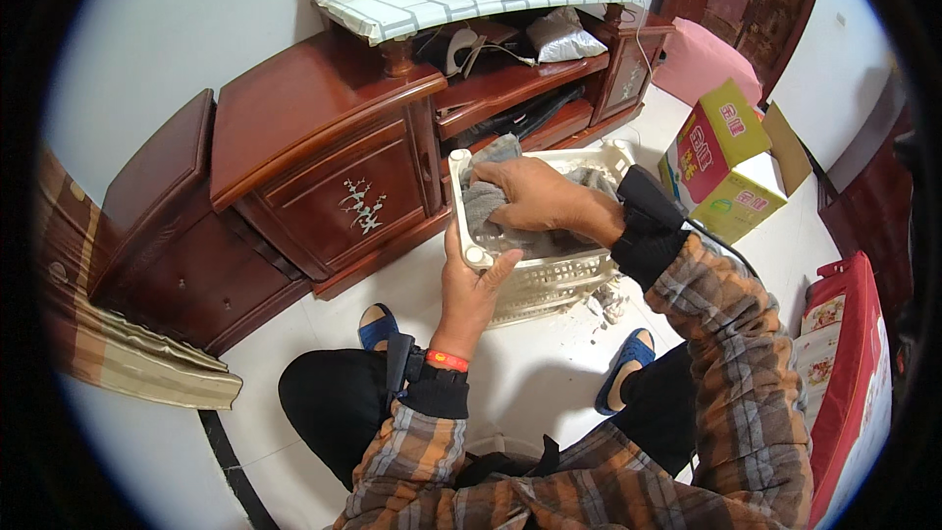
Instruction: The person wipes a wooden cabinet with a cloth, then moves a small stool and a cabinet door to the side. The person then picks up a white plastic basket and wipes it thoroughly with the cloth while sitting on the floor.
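Observation:
A cream-white plastic crate (540,287) with perforated sides and round knobs at its corners stands tilted before me, close to the wooden cabinet. My left hand (465,296) grips its near left corner, thumb on the near side and fingers behind the edge. Over the crate's upper side, my right hand (549,202) is closed on a crumpled grey cloth (483,204) and presses it near the left edge. The crate's surface around the cloth looks grey-brown, and part of it is hidden by my right hand and wrist.
Pale crumbled debris (610,304) lies on the tiled floor (510,368) between the crate and my right slipper (628,363). Beyond the crate stands a dark red wooden cabinet (339,186). An opened yellow-green and red cardboard box (702,162) is at right, with a red patterned item (834,353) nearer.

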The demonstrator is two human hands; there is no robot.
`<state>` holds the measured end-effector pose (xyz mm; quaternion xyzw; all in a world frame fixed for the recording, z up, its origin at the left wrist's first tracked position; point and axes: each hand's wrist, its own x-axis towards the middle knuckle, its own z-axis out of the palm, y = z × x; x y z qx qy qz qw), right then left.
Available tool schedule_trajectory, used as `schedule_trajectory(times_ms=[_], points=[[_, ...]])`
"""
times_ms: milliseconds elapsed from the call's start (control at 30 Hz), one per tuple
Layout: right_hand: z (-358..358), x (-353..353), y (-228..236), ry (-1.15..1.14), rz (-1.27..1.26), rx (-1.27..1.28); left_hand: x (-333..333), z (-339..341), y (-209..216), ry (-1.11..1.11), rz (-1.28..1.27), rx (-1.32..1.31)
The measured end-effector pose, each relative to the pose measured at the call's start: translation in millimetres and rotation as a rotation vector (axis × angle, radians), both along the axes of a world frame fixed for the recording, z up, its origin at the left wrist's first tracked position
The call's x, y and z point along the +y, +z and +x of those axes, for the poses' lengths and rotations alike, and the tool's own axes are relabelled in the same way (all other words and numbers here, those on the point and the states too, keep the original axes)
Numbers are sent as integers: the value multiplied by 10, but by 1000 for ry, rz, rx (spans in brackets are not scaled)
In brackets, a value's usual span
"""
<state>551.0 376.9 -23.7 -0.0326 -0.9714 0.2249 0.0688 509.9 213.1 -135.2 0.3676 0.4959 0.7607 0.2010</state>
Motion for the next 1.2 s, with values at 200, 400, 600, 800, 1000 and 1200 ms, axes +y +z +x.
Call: schedule_trajectory(times_ms=[200, 400, 600, 800, 1000, 1200], points=[[236, -4, 97, 64, -145, -107, 91, -9, -67, 39, -43, 15], [366, -25, 168, 92, -357, -224, 70, 17, -33, 26, 1, -29], [334, 128, 195, 143, -574, -371, 82, 28, -20, 26, 8, 3], [335, 303, 495, 4, -356, -553, 63, 9, 49, 27, -3, -25], [468, 138, 721, -103, -362, -126, 132, 6, -136, 91, 2, -43], [39, -390, 196, 190, -34, 50, 198, -9, -399, 364, -45, 329]])
